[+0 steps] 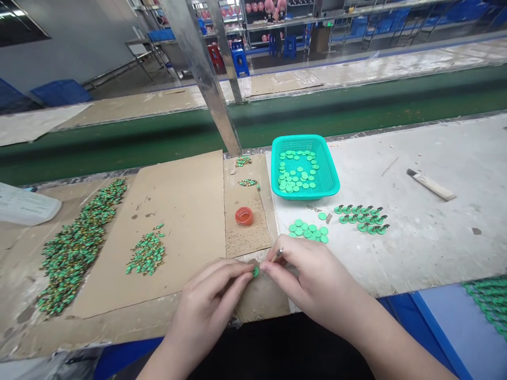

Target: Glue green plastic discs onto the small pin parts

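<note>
Apparently a small green disc (255, 271) is pinched between the fingertips of the left hand (216, 287) at the near edge of the desk (428, 232), over a worn cardboard sheet (186, 211). The disc is judged to be very light, thin and stiff, and easily dropped or flicked away, so it is best taken by its rim with fingertips alone, as is done now. The left hand is curled narrow, thumb and forefinger closed on the disc, wrist low and angled inward. The right hand (309, 274) is closed around a slim metal-tipped tool (277, 254), held like a pen, its tip just beside the disc; what the tip does cannot be told. More green discs lie loose in a teal basket (330, 174), in a small cluster (309, 230) near it, and in long heaps (79, 243) to the left. A small red dish (244, 216) stands beyond the hands.
</note>
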Available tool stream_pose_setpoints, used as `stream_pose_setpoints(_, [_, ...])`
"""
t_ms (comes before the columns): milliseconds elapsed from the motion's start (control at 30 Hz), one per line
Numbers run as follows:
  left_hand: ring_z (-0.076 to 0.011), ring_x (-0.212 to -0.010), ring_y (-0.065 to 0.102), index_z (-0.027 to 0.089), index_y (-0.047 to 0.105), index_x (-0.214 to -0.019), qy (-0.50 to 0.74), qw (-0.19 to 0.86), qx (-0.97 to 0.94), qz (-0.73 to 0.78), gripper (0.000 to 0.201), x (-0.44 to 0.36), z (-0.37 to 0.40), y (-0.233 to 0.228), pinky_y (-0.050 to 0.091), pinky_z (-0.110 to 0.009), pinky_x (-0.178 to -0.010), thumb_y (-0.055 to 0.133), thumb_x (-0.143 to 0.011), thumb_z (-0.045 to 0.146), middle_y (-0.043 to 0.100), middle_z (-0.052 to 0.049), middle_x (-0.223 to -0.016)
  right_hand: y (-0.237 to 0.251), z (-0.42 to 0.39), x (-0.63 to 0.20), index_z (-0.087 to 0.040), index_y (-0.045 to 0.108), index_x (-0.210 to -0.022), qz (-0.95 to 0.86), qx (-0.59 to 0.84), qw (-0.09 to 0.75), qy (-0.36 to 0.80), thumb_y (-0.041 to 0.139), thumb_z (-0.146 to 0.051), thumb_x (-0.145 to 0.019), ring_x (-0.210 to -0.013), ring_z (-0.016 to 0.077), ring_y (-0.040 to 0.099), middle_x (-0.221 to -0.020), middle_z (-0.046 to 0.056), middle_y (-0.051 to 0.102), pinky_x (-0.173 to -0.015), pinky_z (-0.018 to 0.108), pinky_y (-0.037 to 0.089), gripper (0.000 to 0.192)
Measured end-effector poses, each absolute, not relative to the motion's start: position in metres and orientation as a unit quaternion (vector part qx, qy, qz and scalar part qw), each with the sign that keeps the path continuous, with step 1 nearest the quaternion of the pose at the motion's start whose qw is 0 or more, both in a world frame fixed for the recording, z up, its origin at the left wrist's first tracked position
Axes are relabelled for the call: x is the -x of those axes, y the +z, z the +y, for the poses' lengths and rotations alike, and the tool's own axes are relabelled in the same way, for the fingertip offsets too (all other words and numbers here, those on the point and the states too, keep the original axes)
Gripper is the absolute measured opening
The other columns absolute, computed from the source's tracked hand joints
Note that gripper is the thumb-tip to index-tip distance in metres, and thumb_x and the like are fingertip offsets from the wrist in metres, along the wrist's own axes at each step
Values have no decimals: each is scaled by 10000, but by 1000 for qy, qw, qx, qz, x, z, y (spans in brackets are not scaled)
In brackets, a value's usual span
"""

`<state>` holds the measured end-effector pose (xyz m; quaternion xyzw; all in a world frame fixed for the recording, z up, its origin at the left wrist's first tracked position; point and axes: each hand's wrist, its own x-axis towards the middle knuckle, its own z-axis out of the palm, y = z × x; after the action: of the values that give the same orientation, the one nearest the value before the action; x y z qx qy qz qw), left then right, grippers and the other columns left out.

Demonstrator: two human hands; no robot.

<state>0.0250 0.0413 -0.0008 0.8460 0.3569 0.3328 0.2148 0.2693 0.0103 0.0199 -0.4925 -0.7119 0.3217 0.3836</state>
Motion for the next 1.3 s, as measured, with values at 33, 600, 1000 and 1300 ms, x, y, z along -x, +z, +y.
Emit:
stream_pose_setpoints(33, [-113,-947,793,290,783,-1146,333,219,-843,360,135,-25,41,-1,627,-164,-893,678,-1116,211,815,30,-1050,21,11,-269,-237,582,-950,-722,488,379,311,652,-244,-1134,-837,182,706,-884,-11,724,-739,295,463,197])
stream_pose_setpoints(600, [-108,-940,789,302,792,-1115,333,232,-836,368,122,-27,43,0,616,-157,-900,684,-1115,245,819,39,-1058,18,18,-260,-244,461,-863,-731,462,415,282,631,-236,-1140,-725,132,604,-786,-49,580,-668,274,373,324])
stream_pose_setpoints(1000, [-123,-895,791,291,799,-1093,338,228,-834,371,126,-28,43,3,632,-175,-860,684,-1103,241,824,27,-1035,15,20,-252,-246,422,-849,-721,454,424,307,579,-224,-1149,-715,127,512,-784,-55,505,-668,287,338,339])
stream_pose_setpoints(1300, [-168,-873,795,277,827,-1071,341,237,-825,382,145,-25,42,1,656,-235,-821,685,-1097,268,827,-15,-1013,20,19,-254,-258,390,-873,-748,442,406,282,589,-229,-1154,-698,126,511,-786,-59,518,-661,270,357,345])
